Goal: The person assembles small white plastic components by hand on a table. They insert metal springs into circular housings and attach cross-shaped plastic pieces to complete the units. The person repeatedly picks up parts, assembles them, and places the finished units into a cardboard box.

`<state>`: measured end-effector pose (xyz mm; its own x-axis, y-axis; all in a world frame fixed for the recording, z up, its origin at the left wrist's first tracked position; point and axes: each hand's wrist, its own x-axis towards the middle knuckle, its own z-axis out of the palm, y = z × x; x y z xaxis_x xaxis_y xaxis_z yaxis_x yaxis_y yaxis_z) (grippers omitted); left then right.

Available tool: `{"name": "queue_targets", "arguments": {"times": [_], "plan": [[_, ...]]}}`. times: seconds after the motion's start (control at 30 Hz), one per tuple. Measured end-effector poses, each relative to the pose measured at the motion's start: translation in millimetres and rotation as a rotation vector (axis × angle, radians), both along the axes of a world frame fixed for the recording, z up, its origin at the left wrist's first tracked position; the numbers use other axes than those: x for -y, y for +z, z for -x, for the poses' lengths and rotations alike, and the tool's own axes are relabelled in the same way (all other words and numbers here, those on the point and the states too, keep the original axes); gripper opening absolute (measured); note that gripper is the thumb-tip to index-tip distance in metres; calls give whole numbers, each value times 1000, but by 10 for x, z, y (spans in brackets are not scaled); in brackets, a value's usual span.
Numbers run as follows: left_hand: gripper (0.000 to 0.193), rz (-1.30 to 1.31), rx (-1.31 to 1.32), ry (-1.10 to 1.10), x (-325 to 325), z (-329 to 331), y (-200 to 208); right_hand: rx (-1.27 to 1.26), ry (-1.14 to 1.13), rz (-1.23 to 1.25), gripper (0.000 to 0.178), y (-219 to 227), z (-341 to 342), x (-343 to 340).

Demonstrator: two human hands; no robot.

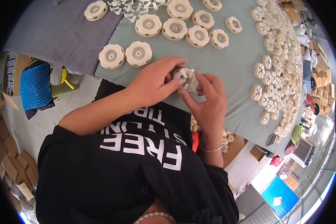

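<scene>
Between my two hands is a cream round plastic wheel-like part (190, 83) with spokes and a coil-like centre, held just over the near edge of the table. My left hand (153, 81) grips its left side, thumb pressing near the middle and fingers curled behind. On its right side my right hand (210, 93) pinches the rim between thumb and fingers. The undersides of both grips are partly hidden. Closest to my left hand lie two cream round discs, one disc (138, 53) just beyond the wrist and another disc (111, 56) left of it.
More cream discs (174, 28) stand in loose rows farther back, beside white spoked frames (136, 12). A large crowd of spoked parts (278, 63) covers the right side of the grey-green tablecloth (227, 59). A blue woven-covered seat (36, 86) stands left; a carton (233, 149) of parts sits below.
</scene>
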<state>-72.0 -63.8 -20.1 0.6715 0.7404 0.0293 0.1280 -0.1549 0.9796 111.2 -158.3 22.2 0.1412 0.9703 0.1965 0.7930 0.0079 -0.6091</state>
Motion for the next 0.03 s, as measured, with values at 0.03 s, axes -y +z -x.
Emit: {"name": "queue_targets", "arguments": {"times": [0.03], "plan": [[54,15,-7,-4,-1,1,4,5,-14,9,59,-8,7,13]]}}
